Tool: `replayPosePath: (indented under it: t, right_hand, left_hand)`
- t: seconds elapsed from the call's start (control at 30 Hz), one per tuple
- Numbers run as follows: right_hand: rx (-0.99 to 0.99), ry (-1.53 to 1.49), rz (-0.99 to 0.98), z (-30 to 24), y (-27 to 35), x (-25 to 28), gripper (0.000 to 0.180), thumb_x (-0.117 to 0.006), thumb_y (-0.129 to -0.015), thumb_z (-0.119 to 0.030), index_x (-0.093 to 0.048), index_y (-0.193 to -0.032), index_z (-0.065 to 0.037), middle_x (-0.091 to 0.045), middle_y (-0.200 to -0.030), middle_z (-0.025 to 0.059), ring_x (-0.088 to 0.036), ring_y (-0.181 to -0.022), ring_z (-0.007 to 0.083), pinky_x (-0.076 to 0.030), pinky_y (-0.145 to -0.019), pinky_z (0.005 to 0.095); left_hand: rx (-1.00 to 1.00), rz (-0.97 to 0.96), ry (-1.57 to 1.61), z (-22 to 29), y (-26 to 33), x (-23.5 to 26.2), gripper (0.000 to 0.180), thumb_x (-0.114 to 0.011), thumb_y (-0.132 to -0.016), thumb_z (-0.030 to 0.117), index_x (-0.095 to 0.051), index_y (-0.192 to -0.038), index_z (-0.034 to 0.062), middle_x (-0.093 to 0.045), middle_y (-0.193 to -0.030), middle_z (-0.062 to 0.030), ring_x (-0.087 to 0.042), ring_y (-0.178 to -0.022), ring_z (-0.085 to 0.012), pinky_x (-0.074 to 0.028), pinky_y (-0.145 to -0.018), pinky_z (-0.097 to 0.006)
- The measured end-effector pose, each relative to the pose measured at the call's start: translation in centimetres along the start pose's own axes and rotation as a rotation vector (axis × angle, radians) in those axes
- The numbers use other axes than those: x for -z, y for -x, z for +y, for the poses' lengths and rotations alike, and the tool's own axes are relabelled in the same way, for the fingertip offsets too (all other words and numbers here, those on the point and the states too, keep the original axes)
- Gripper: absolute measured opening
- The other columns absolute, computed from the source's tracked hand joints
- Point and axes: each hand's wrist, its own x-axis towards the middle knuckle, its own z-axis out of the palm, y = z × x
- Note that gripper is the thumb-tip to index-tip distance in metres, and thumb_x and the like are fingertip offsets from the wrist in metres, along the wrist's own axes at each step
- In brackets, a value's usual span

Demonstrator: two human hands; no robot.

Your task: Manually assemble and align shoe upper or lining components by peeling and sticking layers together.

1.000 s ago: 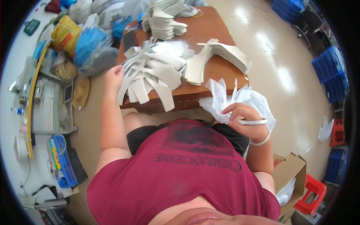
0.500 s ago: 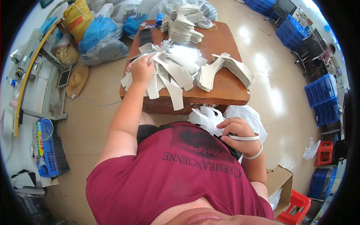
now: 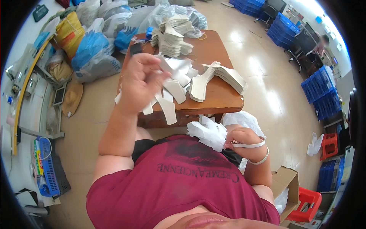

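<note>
My left hand (image 3: 143,82) is raised above the near left part of the table, thumb and fingers curved and apart. I make out nothing held in it. Behind it lies a loose fan of white curved cut pieces (image 3: 166,108), partly hidden by the hand. To their right sits a neat stack of arched off-white pieces (image 3: 223,76). Down at my lap, my right hand (image 3: 246,141) is closed, with a narrow white strip (image 3: 249,144) running from its fingers back toward the wrist. Touching its fingertips is a crumpled bunch of thin white sheets (image 3: 207,132).
The brown wooden table (image 3: 213,44) carries a taller stack of off-white pieces (image 3: 171,36) at its far end. Filled bags (image 3: 93,53) crowd the floor at far left. A cardboard box (image 3: 286,183) and red stool (image 3: 309,202) stand at my right, blue crates (image 3: 316,82) beyond.
My left hand has lifted off the fanned pieces and come up nearer to me. My right hand has curled more tightly beside the crumpled sheets. The whole view has shifted slightly.
</note>
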Motion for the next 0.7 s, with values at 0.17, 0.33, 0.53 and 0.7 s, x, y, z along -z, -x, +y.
replayPosePath:
  t: [0.17, 0.33, 0.53, 0.7]
  right_hand:
    - [0.190, -0.069, 0.017, -2.8, -0.9, 1.4, 0.022, -0.077, -0.068, 0.002, -0.061, -0.081, -0.005, -0.068, -0.088, 0.0084, -0.064, -0.080, 0.0288, -0.051, -0.071, 0.0383]
    - [0.201, 0.109, 0.162, -3.4, -0.2, 1.0, 0.021, -0.073, -0.068, 0.004, -0.060, -0.081, -0.006, -0.066, -0.088, 0.0090, -0.063, -0.080, 0.0285, -0.050, -0.071, 0.0378]
    - [0.136, 0.355, 0.467, -2.0, 0.4, 0.6, 0.016, -0.068, -0.069, 0.001, -0.062, -0.083, -0.005, -0.063, -0.082, 0.0102, -0.060, -0.074, 0.0290, -0.048, -0.066, 0.0378]
    - [0.156, 0.281, 0.532, -0.7, 0.9, 0.4, 0.020, -0.073, -0.068, 0.000, -0.064, -0.085, -0.006, -0.063, -0.082, 0.0084, -0.059, -0.072, 0.0263, -0.047, -0.063, 0.0354]
  left_hand:
    - [0.134, -0.251, -0.226, 1.4, 2.6, -7.6, 0.046, -0.072, -0.086, 0.009, -0.050, -0.127, 0.0058, -0.072, -0.093, -0.0095, -0.064, -0.063, -0.0132, -0.050, -0.059, -0.027]
    - [-0.176, -0.498, -0.435, -1.2, 5.1, -12.1, 0.026, -0.064, -0.089, 0.012, -0.060, -0.115, 0.0083, -0.069, -0.077, -0.0101, -0.067, -0.069, -0.0309, -0.053, -0.062, -0.040]
    - [-0.085, -0.470, -0.066, -2.6, 6.2, -14.3, 0.017, -0.062, -0.090, 0.005, -0.067, -0.106, 0.0020, -0.068, -0.094, -0.0136, -0.065, -0.086, -0.0324, -0.053, -0.078, -0.037]
    - [0.009, -0.452, -0.187, -3.0, 6.1, -14.1, 0.017, -0.064, -0.089, 0.002, -0.069, -0.106, 0.0017, -0.068, -0.090, -0.0108, -0.065, -0.080, -0.0210, -0.051, -0.071, -0.030]
